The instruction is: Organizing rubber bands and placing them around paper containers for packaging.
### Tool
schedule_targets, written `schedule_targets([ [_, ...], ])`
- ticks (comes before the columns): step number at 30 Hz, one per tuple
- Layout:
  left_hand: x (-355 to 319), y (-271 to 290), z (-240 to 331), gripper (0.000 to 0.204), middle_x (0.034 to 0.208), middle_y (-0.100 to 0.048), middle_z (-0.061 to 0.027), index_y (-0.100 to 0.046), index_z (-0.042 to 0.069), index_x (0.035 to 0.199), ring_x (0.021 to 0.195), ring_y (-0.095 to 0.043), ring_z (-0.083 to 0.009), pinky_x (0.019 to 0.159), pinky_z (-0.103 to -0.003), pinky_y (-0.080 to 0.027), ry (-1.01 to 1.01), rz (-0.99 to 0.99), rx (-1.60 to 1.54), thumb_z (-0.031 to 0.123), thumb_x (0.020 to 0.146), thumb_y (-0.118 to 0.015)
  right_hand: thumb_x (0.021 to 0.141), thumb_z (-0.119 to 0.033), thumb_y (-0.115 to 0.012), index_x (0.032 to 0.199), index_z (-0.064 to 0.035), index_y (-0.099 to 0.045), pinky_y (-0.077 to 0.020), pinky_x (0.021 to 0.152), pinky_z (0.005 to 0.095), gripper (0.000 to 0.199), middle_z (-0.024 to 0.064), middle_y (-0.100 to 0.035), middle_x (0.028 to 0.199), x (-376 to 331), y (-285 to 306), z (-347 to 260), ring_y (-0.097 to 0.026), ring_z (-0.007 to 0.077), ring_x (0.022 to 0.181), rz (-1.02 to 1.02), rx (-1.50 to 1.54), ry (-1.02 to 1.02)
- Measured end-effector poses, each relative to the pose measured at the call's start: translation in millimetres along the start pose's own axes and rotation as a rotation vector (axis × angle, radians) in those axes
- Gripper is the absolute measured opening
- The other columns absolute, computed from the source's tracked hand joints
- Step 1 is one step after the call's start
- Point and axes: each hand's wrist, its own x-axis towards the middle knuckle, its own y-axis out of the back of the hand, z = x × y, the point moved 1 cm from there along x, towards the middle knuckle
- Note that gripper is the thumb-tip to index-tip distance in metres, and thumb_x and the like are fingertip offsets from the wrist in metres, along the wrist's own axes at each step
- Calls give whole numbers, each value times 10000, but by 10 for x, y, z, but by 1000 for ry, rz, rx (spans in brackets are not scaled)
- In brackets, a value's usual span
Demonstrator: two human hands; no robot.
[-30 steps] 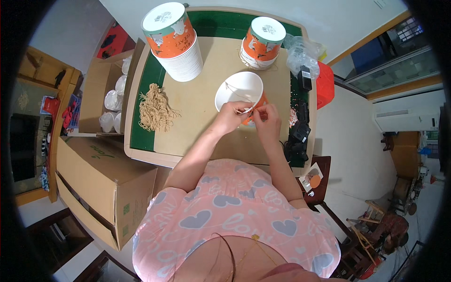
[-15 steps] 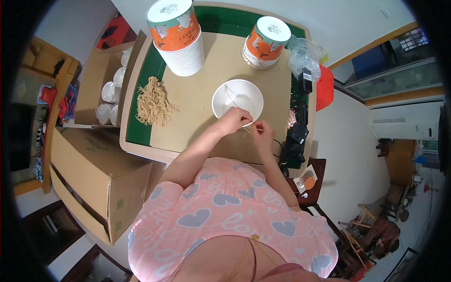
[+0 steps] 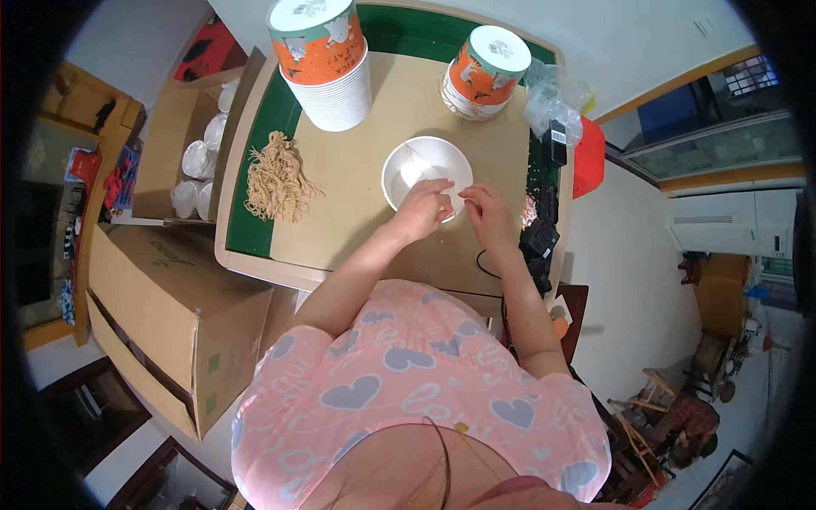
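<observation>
Head view looks straight down on a tan-topped table with a green border [image 3: 255,229], where both hands meet at the near rim of a white paper bowl [image 3: 425,170]. The left hand [image 3: 422,208] lies curled over the bowl's near edge, fingers pinched on the rim or on something thin there; the right hand [image 3: 489,217] sits just beside it, fingertips drawn together as if nipping a fine cord, though anything between the fingers is too small to make out. A faint thin line crosses the bowl's inside.

The bowl looks light and rests open side up on bare tabletop, so a tug from either pinch could skate or tip it. It is near the tall stack of orange-and-white paper bowls [image 3: 323,64] and the shorter orange-and-white stack [image 3: 484,72]; a sideways jerk could push it toward them. If the pinch is shallow, whatever the fingers hold could slip free. A loose bundle of pale tan string [image 3: 276,178] lies well to the left, out of easy reach, and black devices with a cable [image 3: 540,234] crowd the right edge, where an elbow could catch them.
</observation>
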Motion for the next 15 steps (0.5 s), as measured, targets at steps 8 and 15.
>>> schedule_targets([
  [8,51,6,-38,68,867,-607,-181,-582,11,850,837,-581,-367,738,-430,-460,346,-12,-174,53,817,-540,873,-93,-474,1094,-78,-569,-460,737,380,242,132,-591,866,-961,-603,829,-583,284,800,-26,-126,-290],
  [15,47,139,-30,44,852,-608,-161,-586,17,834,799,-588,-350,701,-414,-469,369,55,-212,32,803,-560,805,-151,-488,1276,-184,-509,-377,808,450,472,78,-534,917,-1226,-671,565,-512,250,930,-432,-739,89],
])
